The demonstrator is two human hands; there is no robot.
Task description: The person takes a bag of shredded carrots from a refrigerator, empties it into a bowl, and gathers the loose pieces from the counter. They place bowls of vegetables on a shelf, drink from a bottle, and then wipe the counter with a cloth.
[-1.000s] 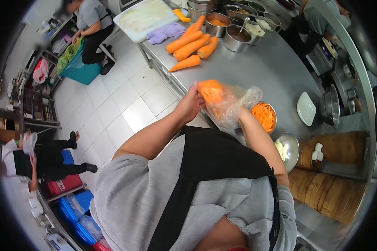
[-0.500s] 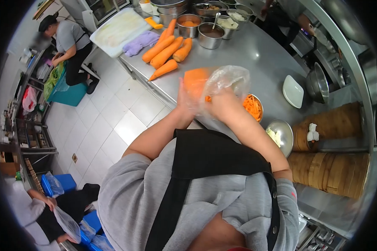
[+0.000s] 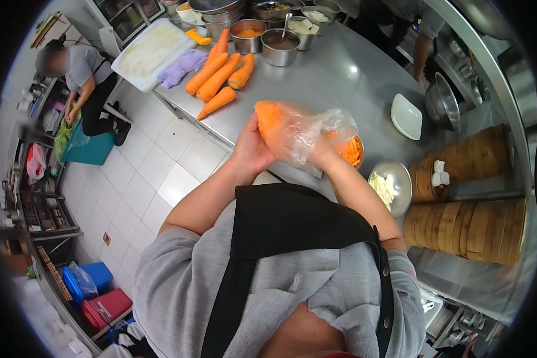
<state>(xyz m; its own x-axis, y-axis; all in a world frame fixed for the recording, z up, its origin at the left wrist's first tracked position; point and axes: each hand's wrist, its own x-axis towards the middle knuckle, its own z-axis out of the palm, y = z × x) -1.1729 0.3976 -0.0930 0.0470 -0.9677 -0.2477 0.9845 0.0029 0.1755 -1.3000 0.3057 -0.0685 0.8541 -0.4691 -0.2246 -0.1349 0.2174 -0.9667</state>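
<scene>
A clear plastic bag (image 3: 298, 140) hangs over the near edge of the steel table, its lower end filled with orange carrot (image 3: 271, 124). My left hand (image 3: 252, 148) is closed around that filled end. At the crumpled mouth of the bag is my right hand (image 3: 322, 156); film covers its fingers, so their grip is hidden. Just beyond my right wrist stands a bowl of carrot strips (image 3: 354, 153). Several whole peeled carrots (image 3: 216, 77) lie farther off to the left.
On the table (image 3: 334, 74) are a cutting board (image 3: 152, 53), a purple cloth (image 3: 182, 67), metal pots (image 3: 280, 48) and a white dish (image 3: 407, 116). A bowl of pale strips (image 3: 394, 188) and bamboo steamers (image 3: 465, 230) stand right. A co-worker (image 3: 89, 83) sits left by a teal bin (image 3: 91, 149).
The filled end of the bag has tipped to the left, and my left hand has turned palm up beneath it. My right hand sits lower at the bag's mouth. The whole view has shifted slightly.
</scene>
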